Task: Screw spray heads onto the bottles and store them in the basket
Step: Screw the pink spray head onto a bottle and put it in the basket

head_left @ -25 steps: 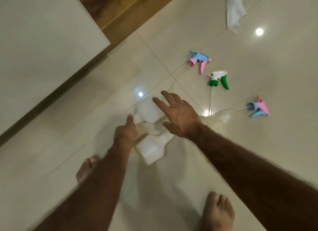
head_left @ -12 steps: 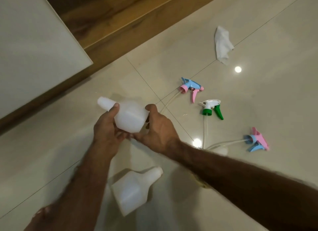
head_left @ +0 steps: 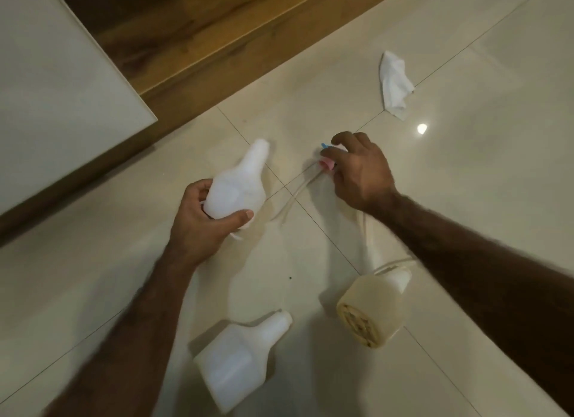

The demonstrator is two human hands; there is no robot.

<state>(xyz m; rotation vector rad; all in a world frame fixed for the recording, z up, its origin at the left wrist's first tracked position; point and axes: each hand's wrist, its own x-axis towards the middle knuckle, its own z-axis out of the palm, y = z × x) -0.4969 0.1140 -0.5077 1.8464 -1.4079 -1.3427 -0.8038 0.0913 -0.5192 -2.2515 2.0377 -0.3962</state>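
Head view, one entry per item.

- Left hand: fingers and thumb were curled round the base of a white bottle, the thumb across its near side. The bottle's neck pointed far and bore no cap. It sat left of centre, over the tile joints.
- Right hand: palm down, fingers bent and closed over a pink-and-blue spray head. Only the pink collar and a blue tip showed past the fingertips. How firm the hold was could not be told.
- Tube: clear, it ran from the spray head near and left, ending just right of the held bottle.
- Second bottle: white, on its side at near centre, neck to the far right, untouched.
- Cream bottle: on its side to the right of the second bottle, base toward the camera, neck just beside the right forearm. Thin tubes lay at its neck.
- Cloth: white, crumpled, far right, well apart from both hands.
- Floor: glossy cream tiles with thin joints and one bright glare near the cloth.
- Wood strip: brown, it ran along the far edge of the tiles.
- Panel: pale and flat, far left.
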